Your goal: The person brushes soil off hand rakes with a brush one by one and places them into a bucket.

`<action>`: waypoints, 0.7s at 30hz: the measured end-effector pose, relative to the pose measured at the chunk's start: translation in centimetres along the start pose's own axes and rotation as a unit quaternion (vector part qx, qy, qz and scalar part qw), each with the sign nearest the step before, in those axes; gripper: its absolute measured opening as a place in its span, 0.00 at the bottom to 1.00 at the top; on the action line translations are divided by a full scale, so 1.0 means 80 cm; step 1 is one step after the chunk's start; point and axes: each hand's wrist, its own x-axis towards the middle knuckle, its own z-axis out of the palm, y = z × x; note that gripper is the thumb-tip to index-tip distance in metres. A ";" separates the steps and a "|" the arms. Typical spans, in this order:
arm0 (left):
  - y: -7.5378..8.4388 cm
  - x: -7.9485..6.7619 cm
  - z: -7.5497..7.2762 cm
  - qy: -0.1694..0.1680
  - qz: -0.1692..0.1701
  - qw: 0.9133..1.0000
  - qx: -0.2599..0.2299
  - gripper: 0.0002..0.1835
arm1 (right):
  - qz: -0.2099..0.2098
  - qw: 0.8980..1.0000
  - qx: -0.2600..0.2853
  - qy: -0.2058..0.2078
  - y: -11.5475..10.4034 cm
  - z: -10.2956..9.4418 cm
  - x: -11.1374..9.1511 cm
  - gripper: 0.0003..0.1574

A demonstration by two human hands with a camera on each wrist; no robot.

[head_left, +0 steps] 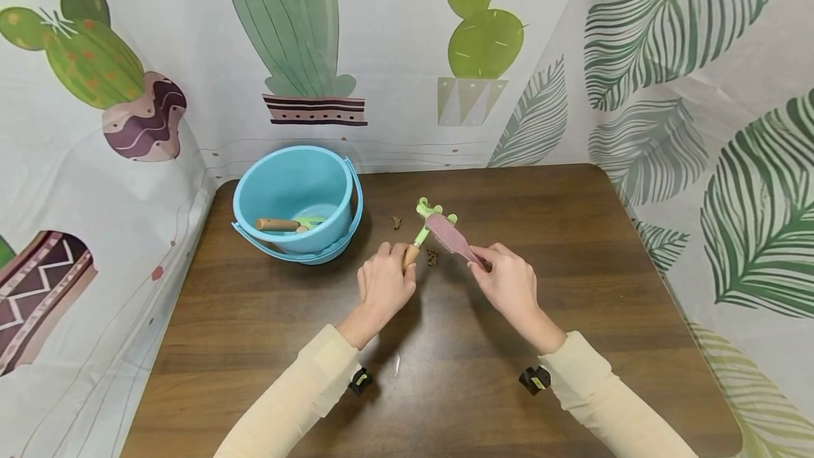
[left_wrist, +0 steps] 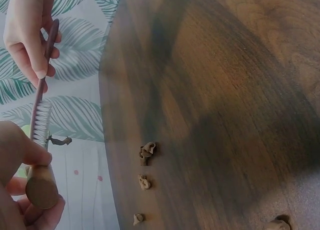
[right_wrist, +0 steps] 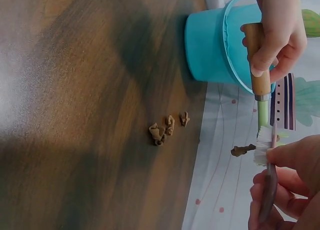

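Rake [head_left: 421, 237]: over the counter [head_left: 458, 345], fingers of the left hand [head_left: 386, 278] curled round it, probably to steady it.
Brush [head_left: 448, 234]: fingers of the right hand [head_left: 509, 278] pinch it, bristles [right_wrist: 261, 146] turned toward the rake.
Brown clumps [right_wrist: 157, 135]: on the counter below, where brushed-off bits would land.
Bucket [head_left: 333, 228]: at left, apparently out of the way.

The bucket [head_left: 292, 172] stands on the table [head_left: 559, 225], left of the rake [head_left: 421, 236]

One bucket [head_left: 289, 186]; one brush [head_left: 448, 234]; one held rake [head_left: 422, 235].
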 end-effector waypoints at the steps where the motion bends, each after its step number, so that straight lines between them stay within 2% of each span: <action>1: 0.000 0.000 0.000 0.001 0.000 1.000 0.000 0.13 | 0.003 1.000 0.002 -0.002 0.000 0.000 0.000 0.15; 12: 0.000 0.002 -0.001 0.007 -0.001 1.000 0.002 0.14 | 0.036 0.998 0.035 -0.029 -0.003 -0.003 -0.003 0.14; 21: -0.002 0.002 -0.001 0.006 -0.005 1.000 -0.003 0.14 | 0.046 0.996 0.048 -0.051 -0.001 -0.006 -0.006 0.14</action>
